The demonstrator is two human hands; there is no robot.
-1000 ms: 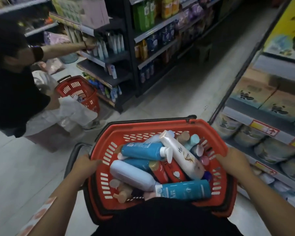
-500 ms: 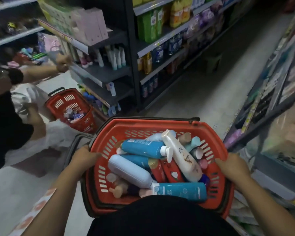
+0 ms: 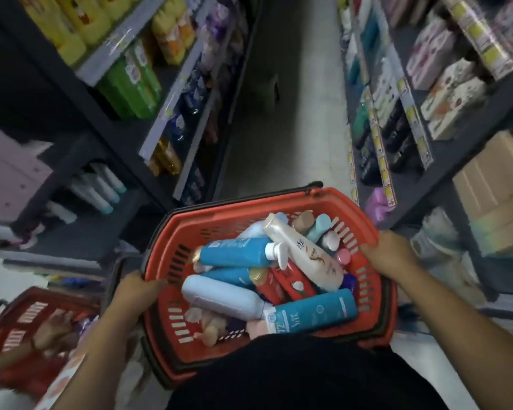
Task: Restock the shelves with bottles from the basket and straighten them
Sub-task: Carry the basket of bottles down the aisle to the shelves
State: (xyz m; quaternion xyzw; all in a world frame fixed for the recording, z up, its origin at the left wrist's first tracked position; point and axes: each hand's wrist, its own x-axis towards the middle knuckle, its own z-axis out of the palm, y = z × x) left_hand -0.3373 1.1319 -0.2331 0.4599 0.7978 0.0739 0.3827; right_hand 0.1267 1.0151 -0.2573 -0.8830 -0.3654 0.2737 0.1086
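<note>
Store aisle, dark shelves (image 3: 148, 137) both sides | your left hand (image 3: 135, 288) and right hand (image 3: 390, 258) each curl around the red basket (image 3: 219, 214) rim | bottles (image 3: 305, 258) piled inside, at your waist

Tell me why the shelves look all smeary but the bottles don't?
Head view: motion blur smears the shelves, worst at the edges; the basket and its bottles, held by both hands, look sharper. Light is dim, and the wide lens makes the shelves lean.

The near rim of the red plastic basket (image 3: 365, 202) is hidden behind a black-clothed torso (image 3: 302, 377), below both hands' fingers; the shelved goods (image 3: 125, 84) are motion-blurred.
</note>
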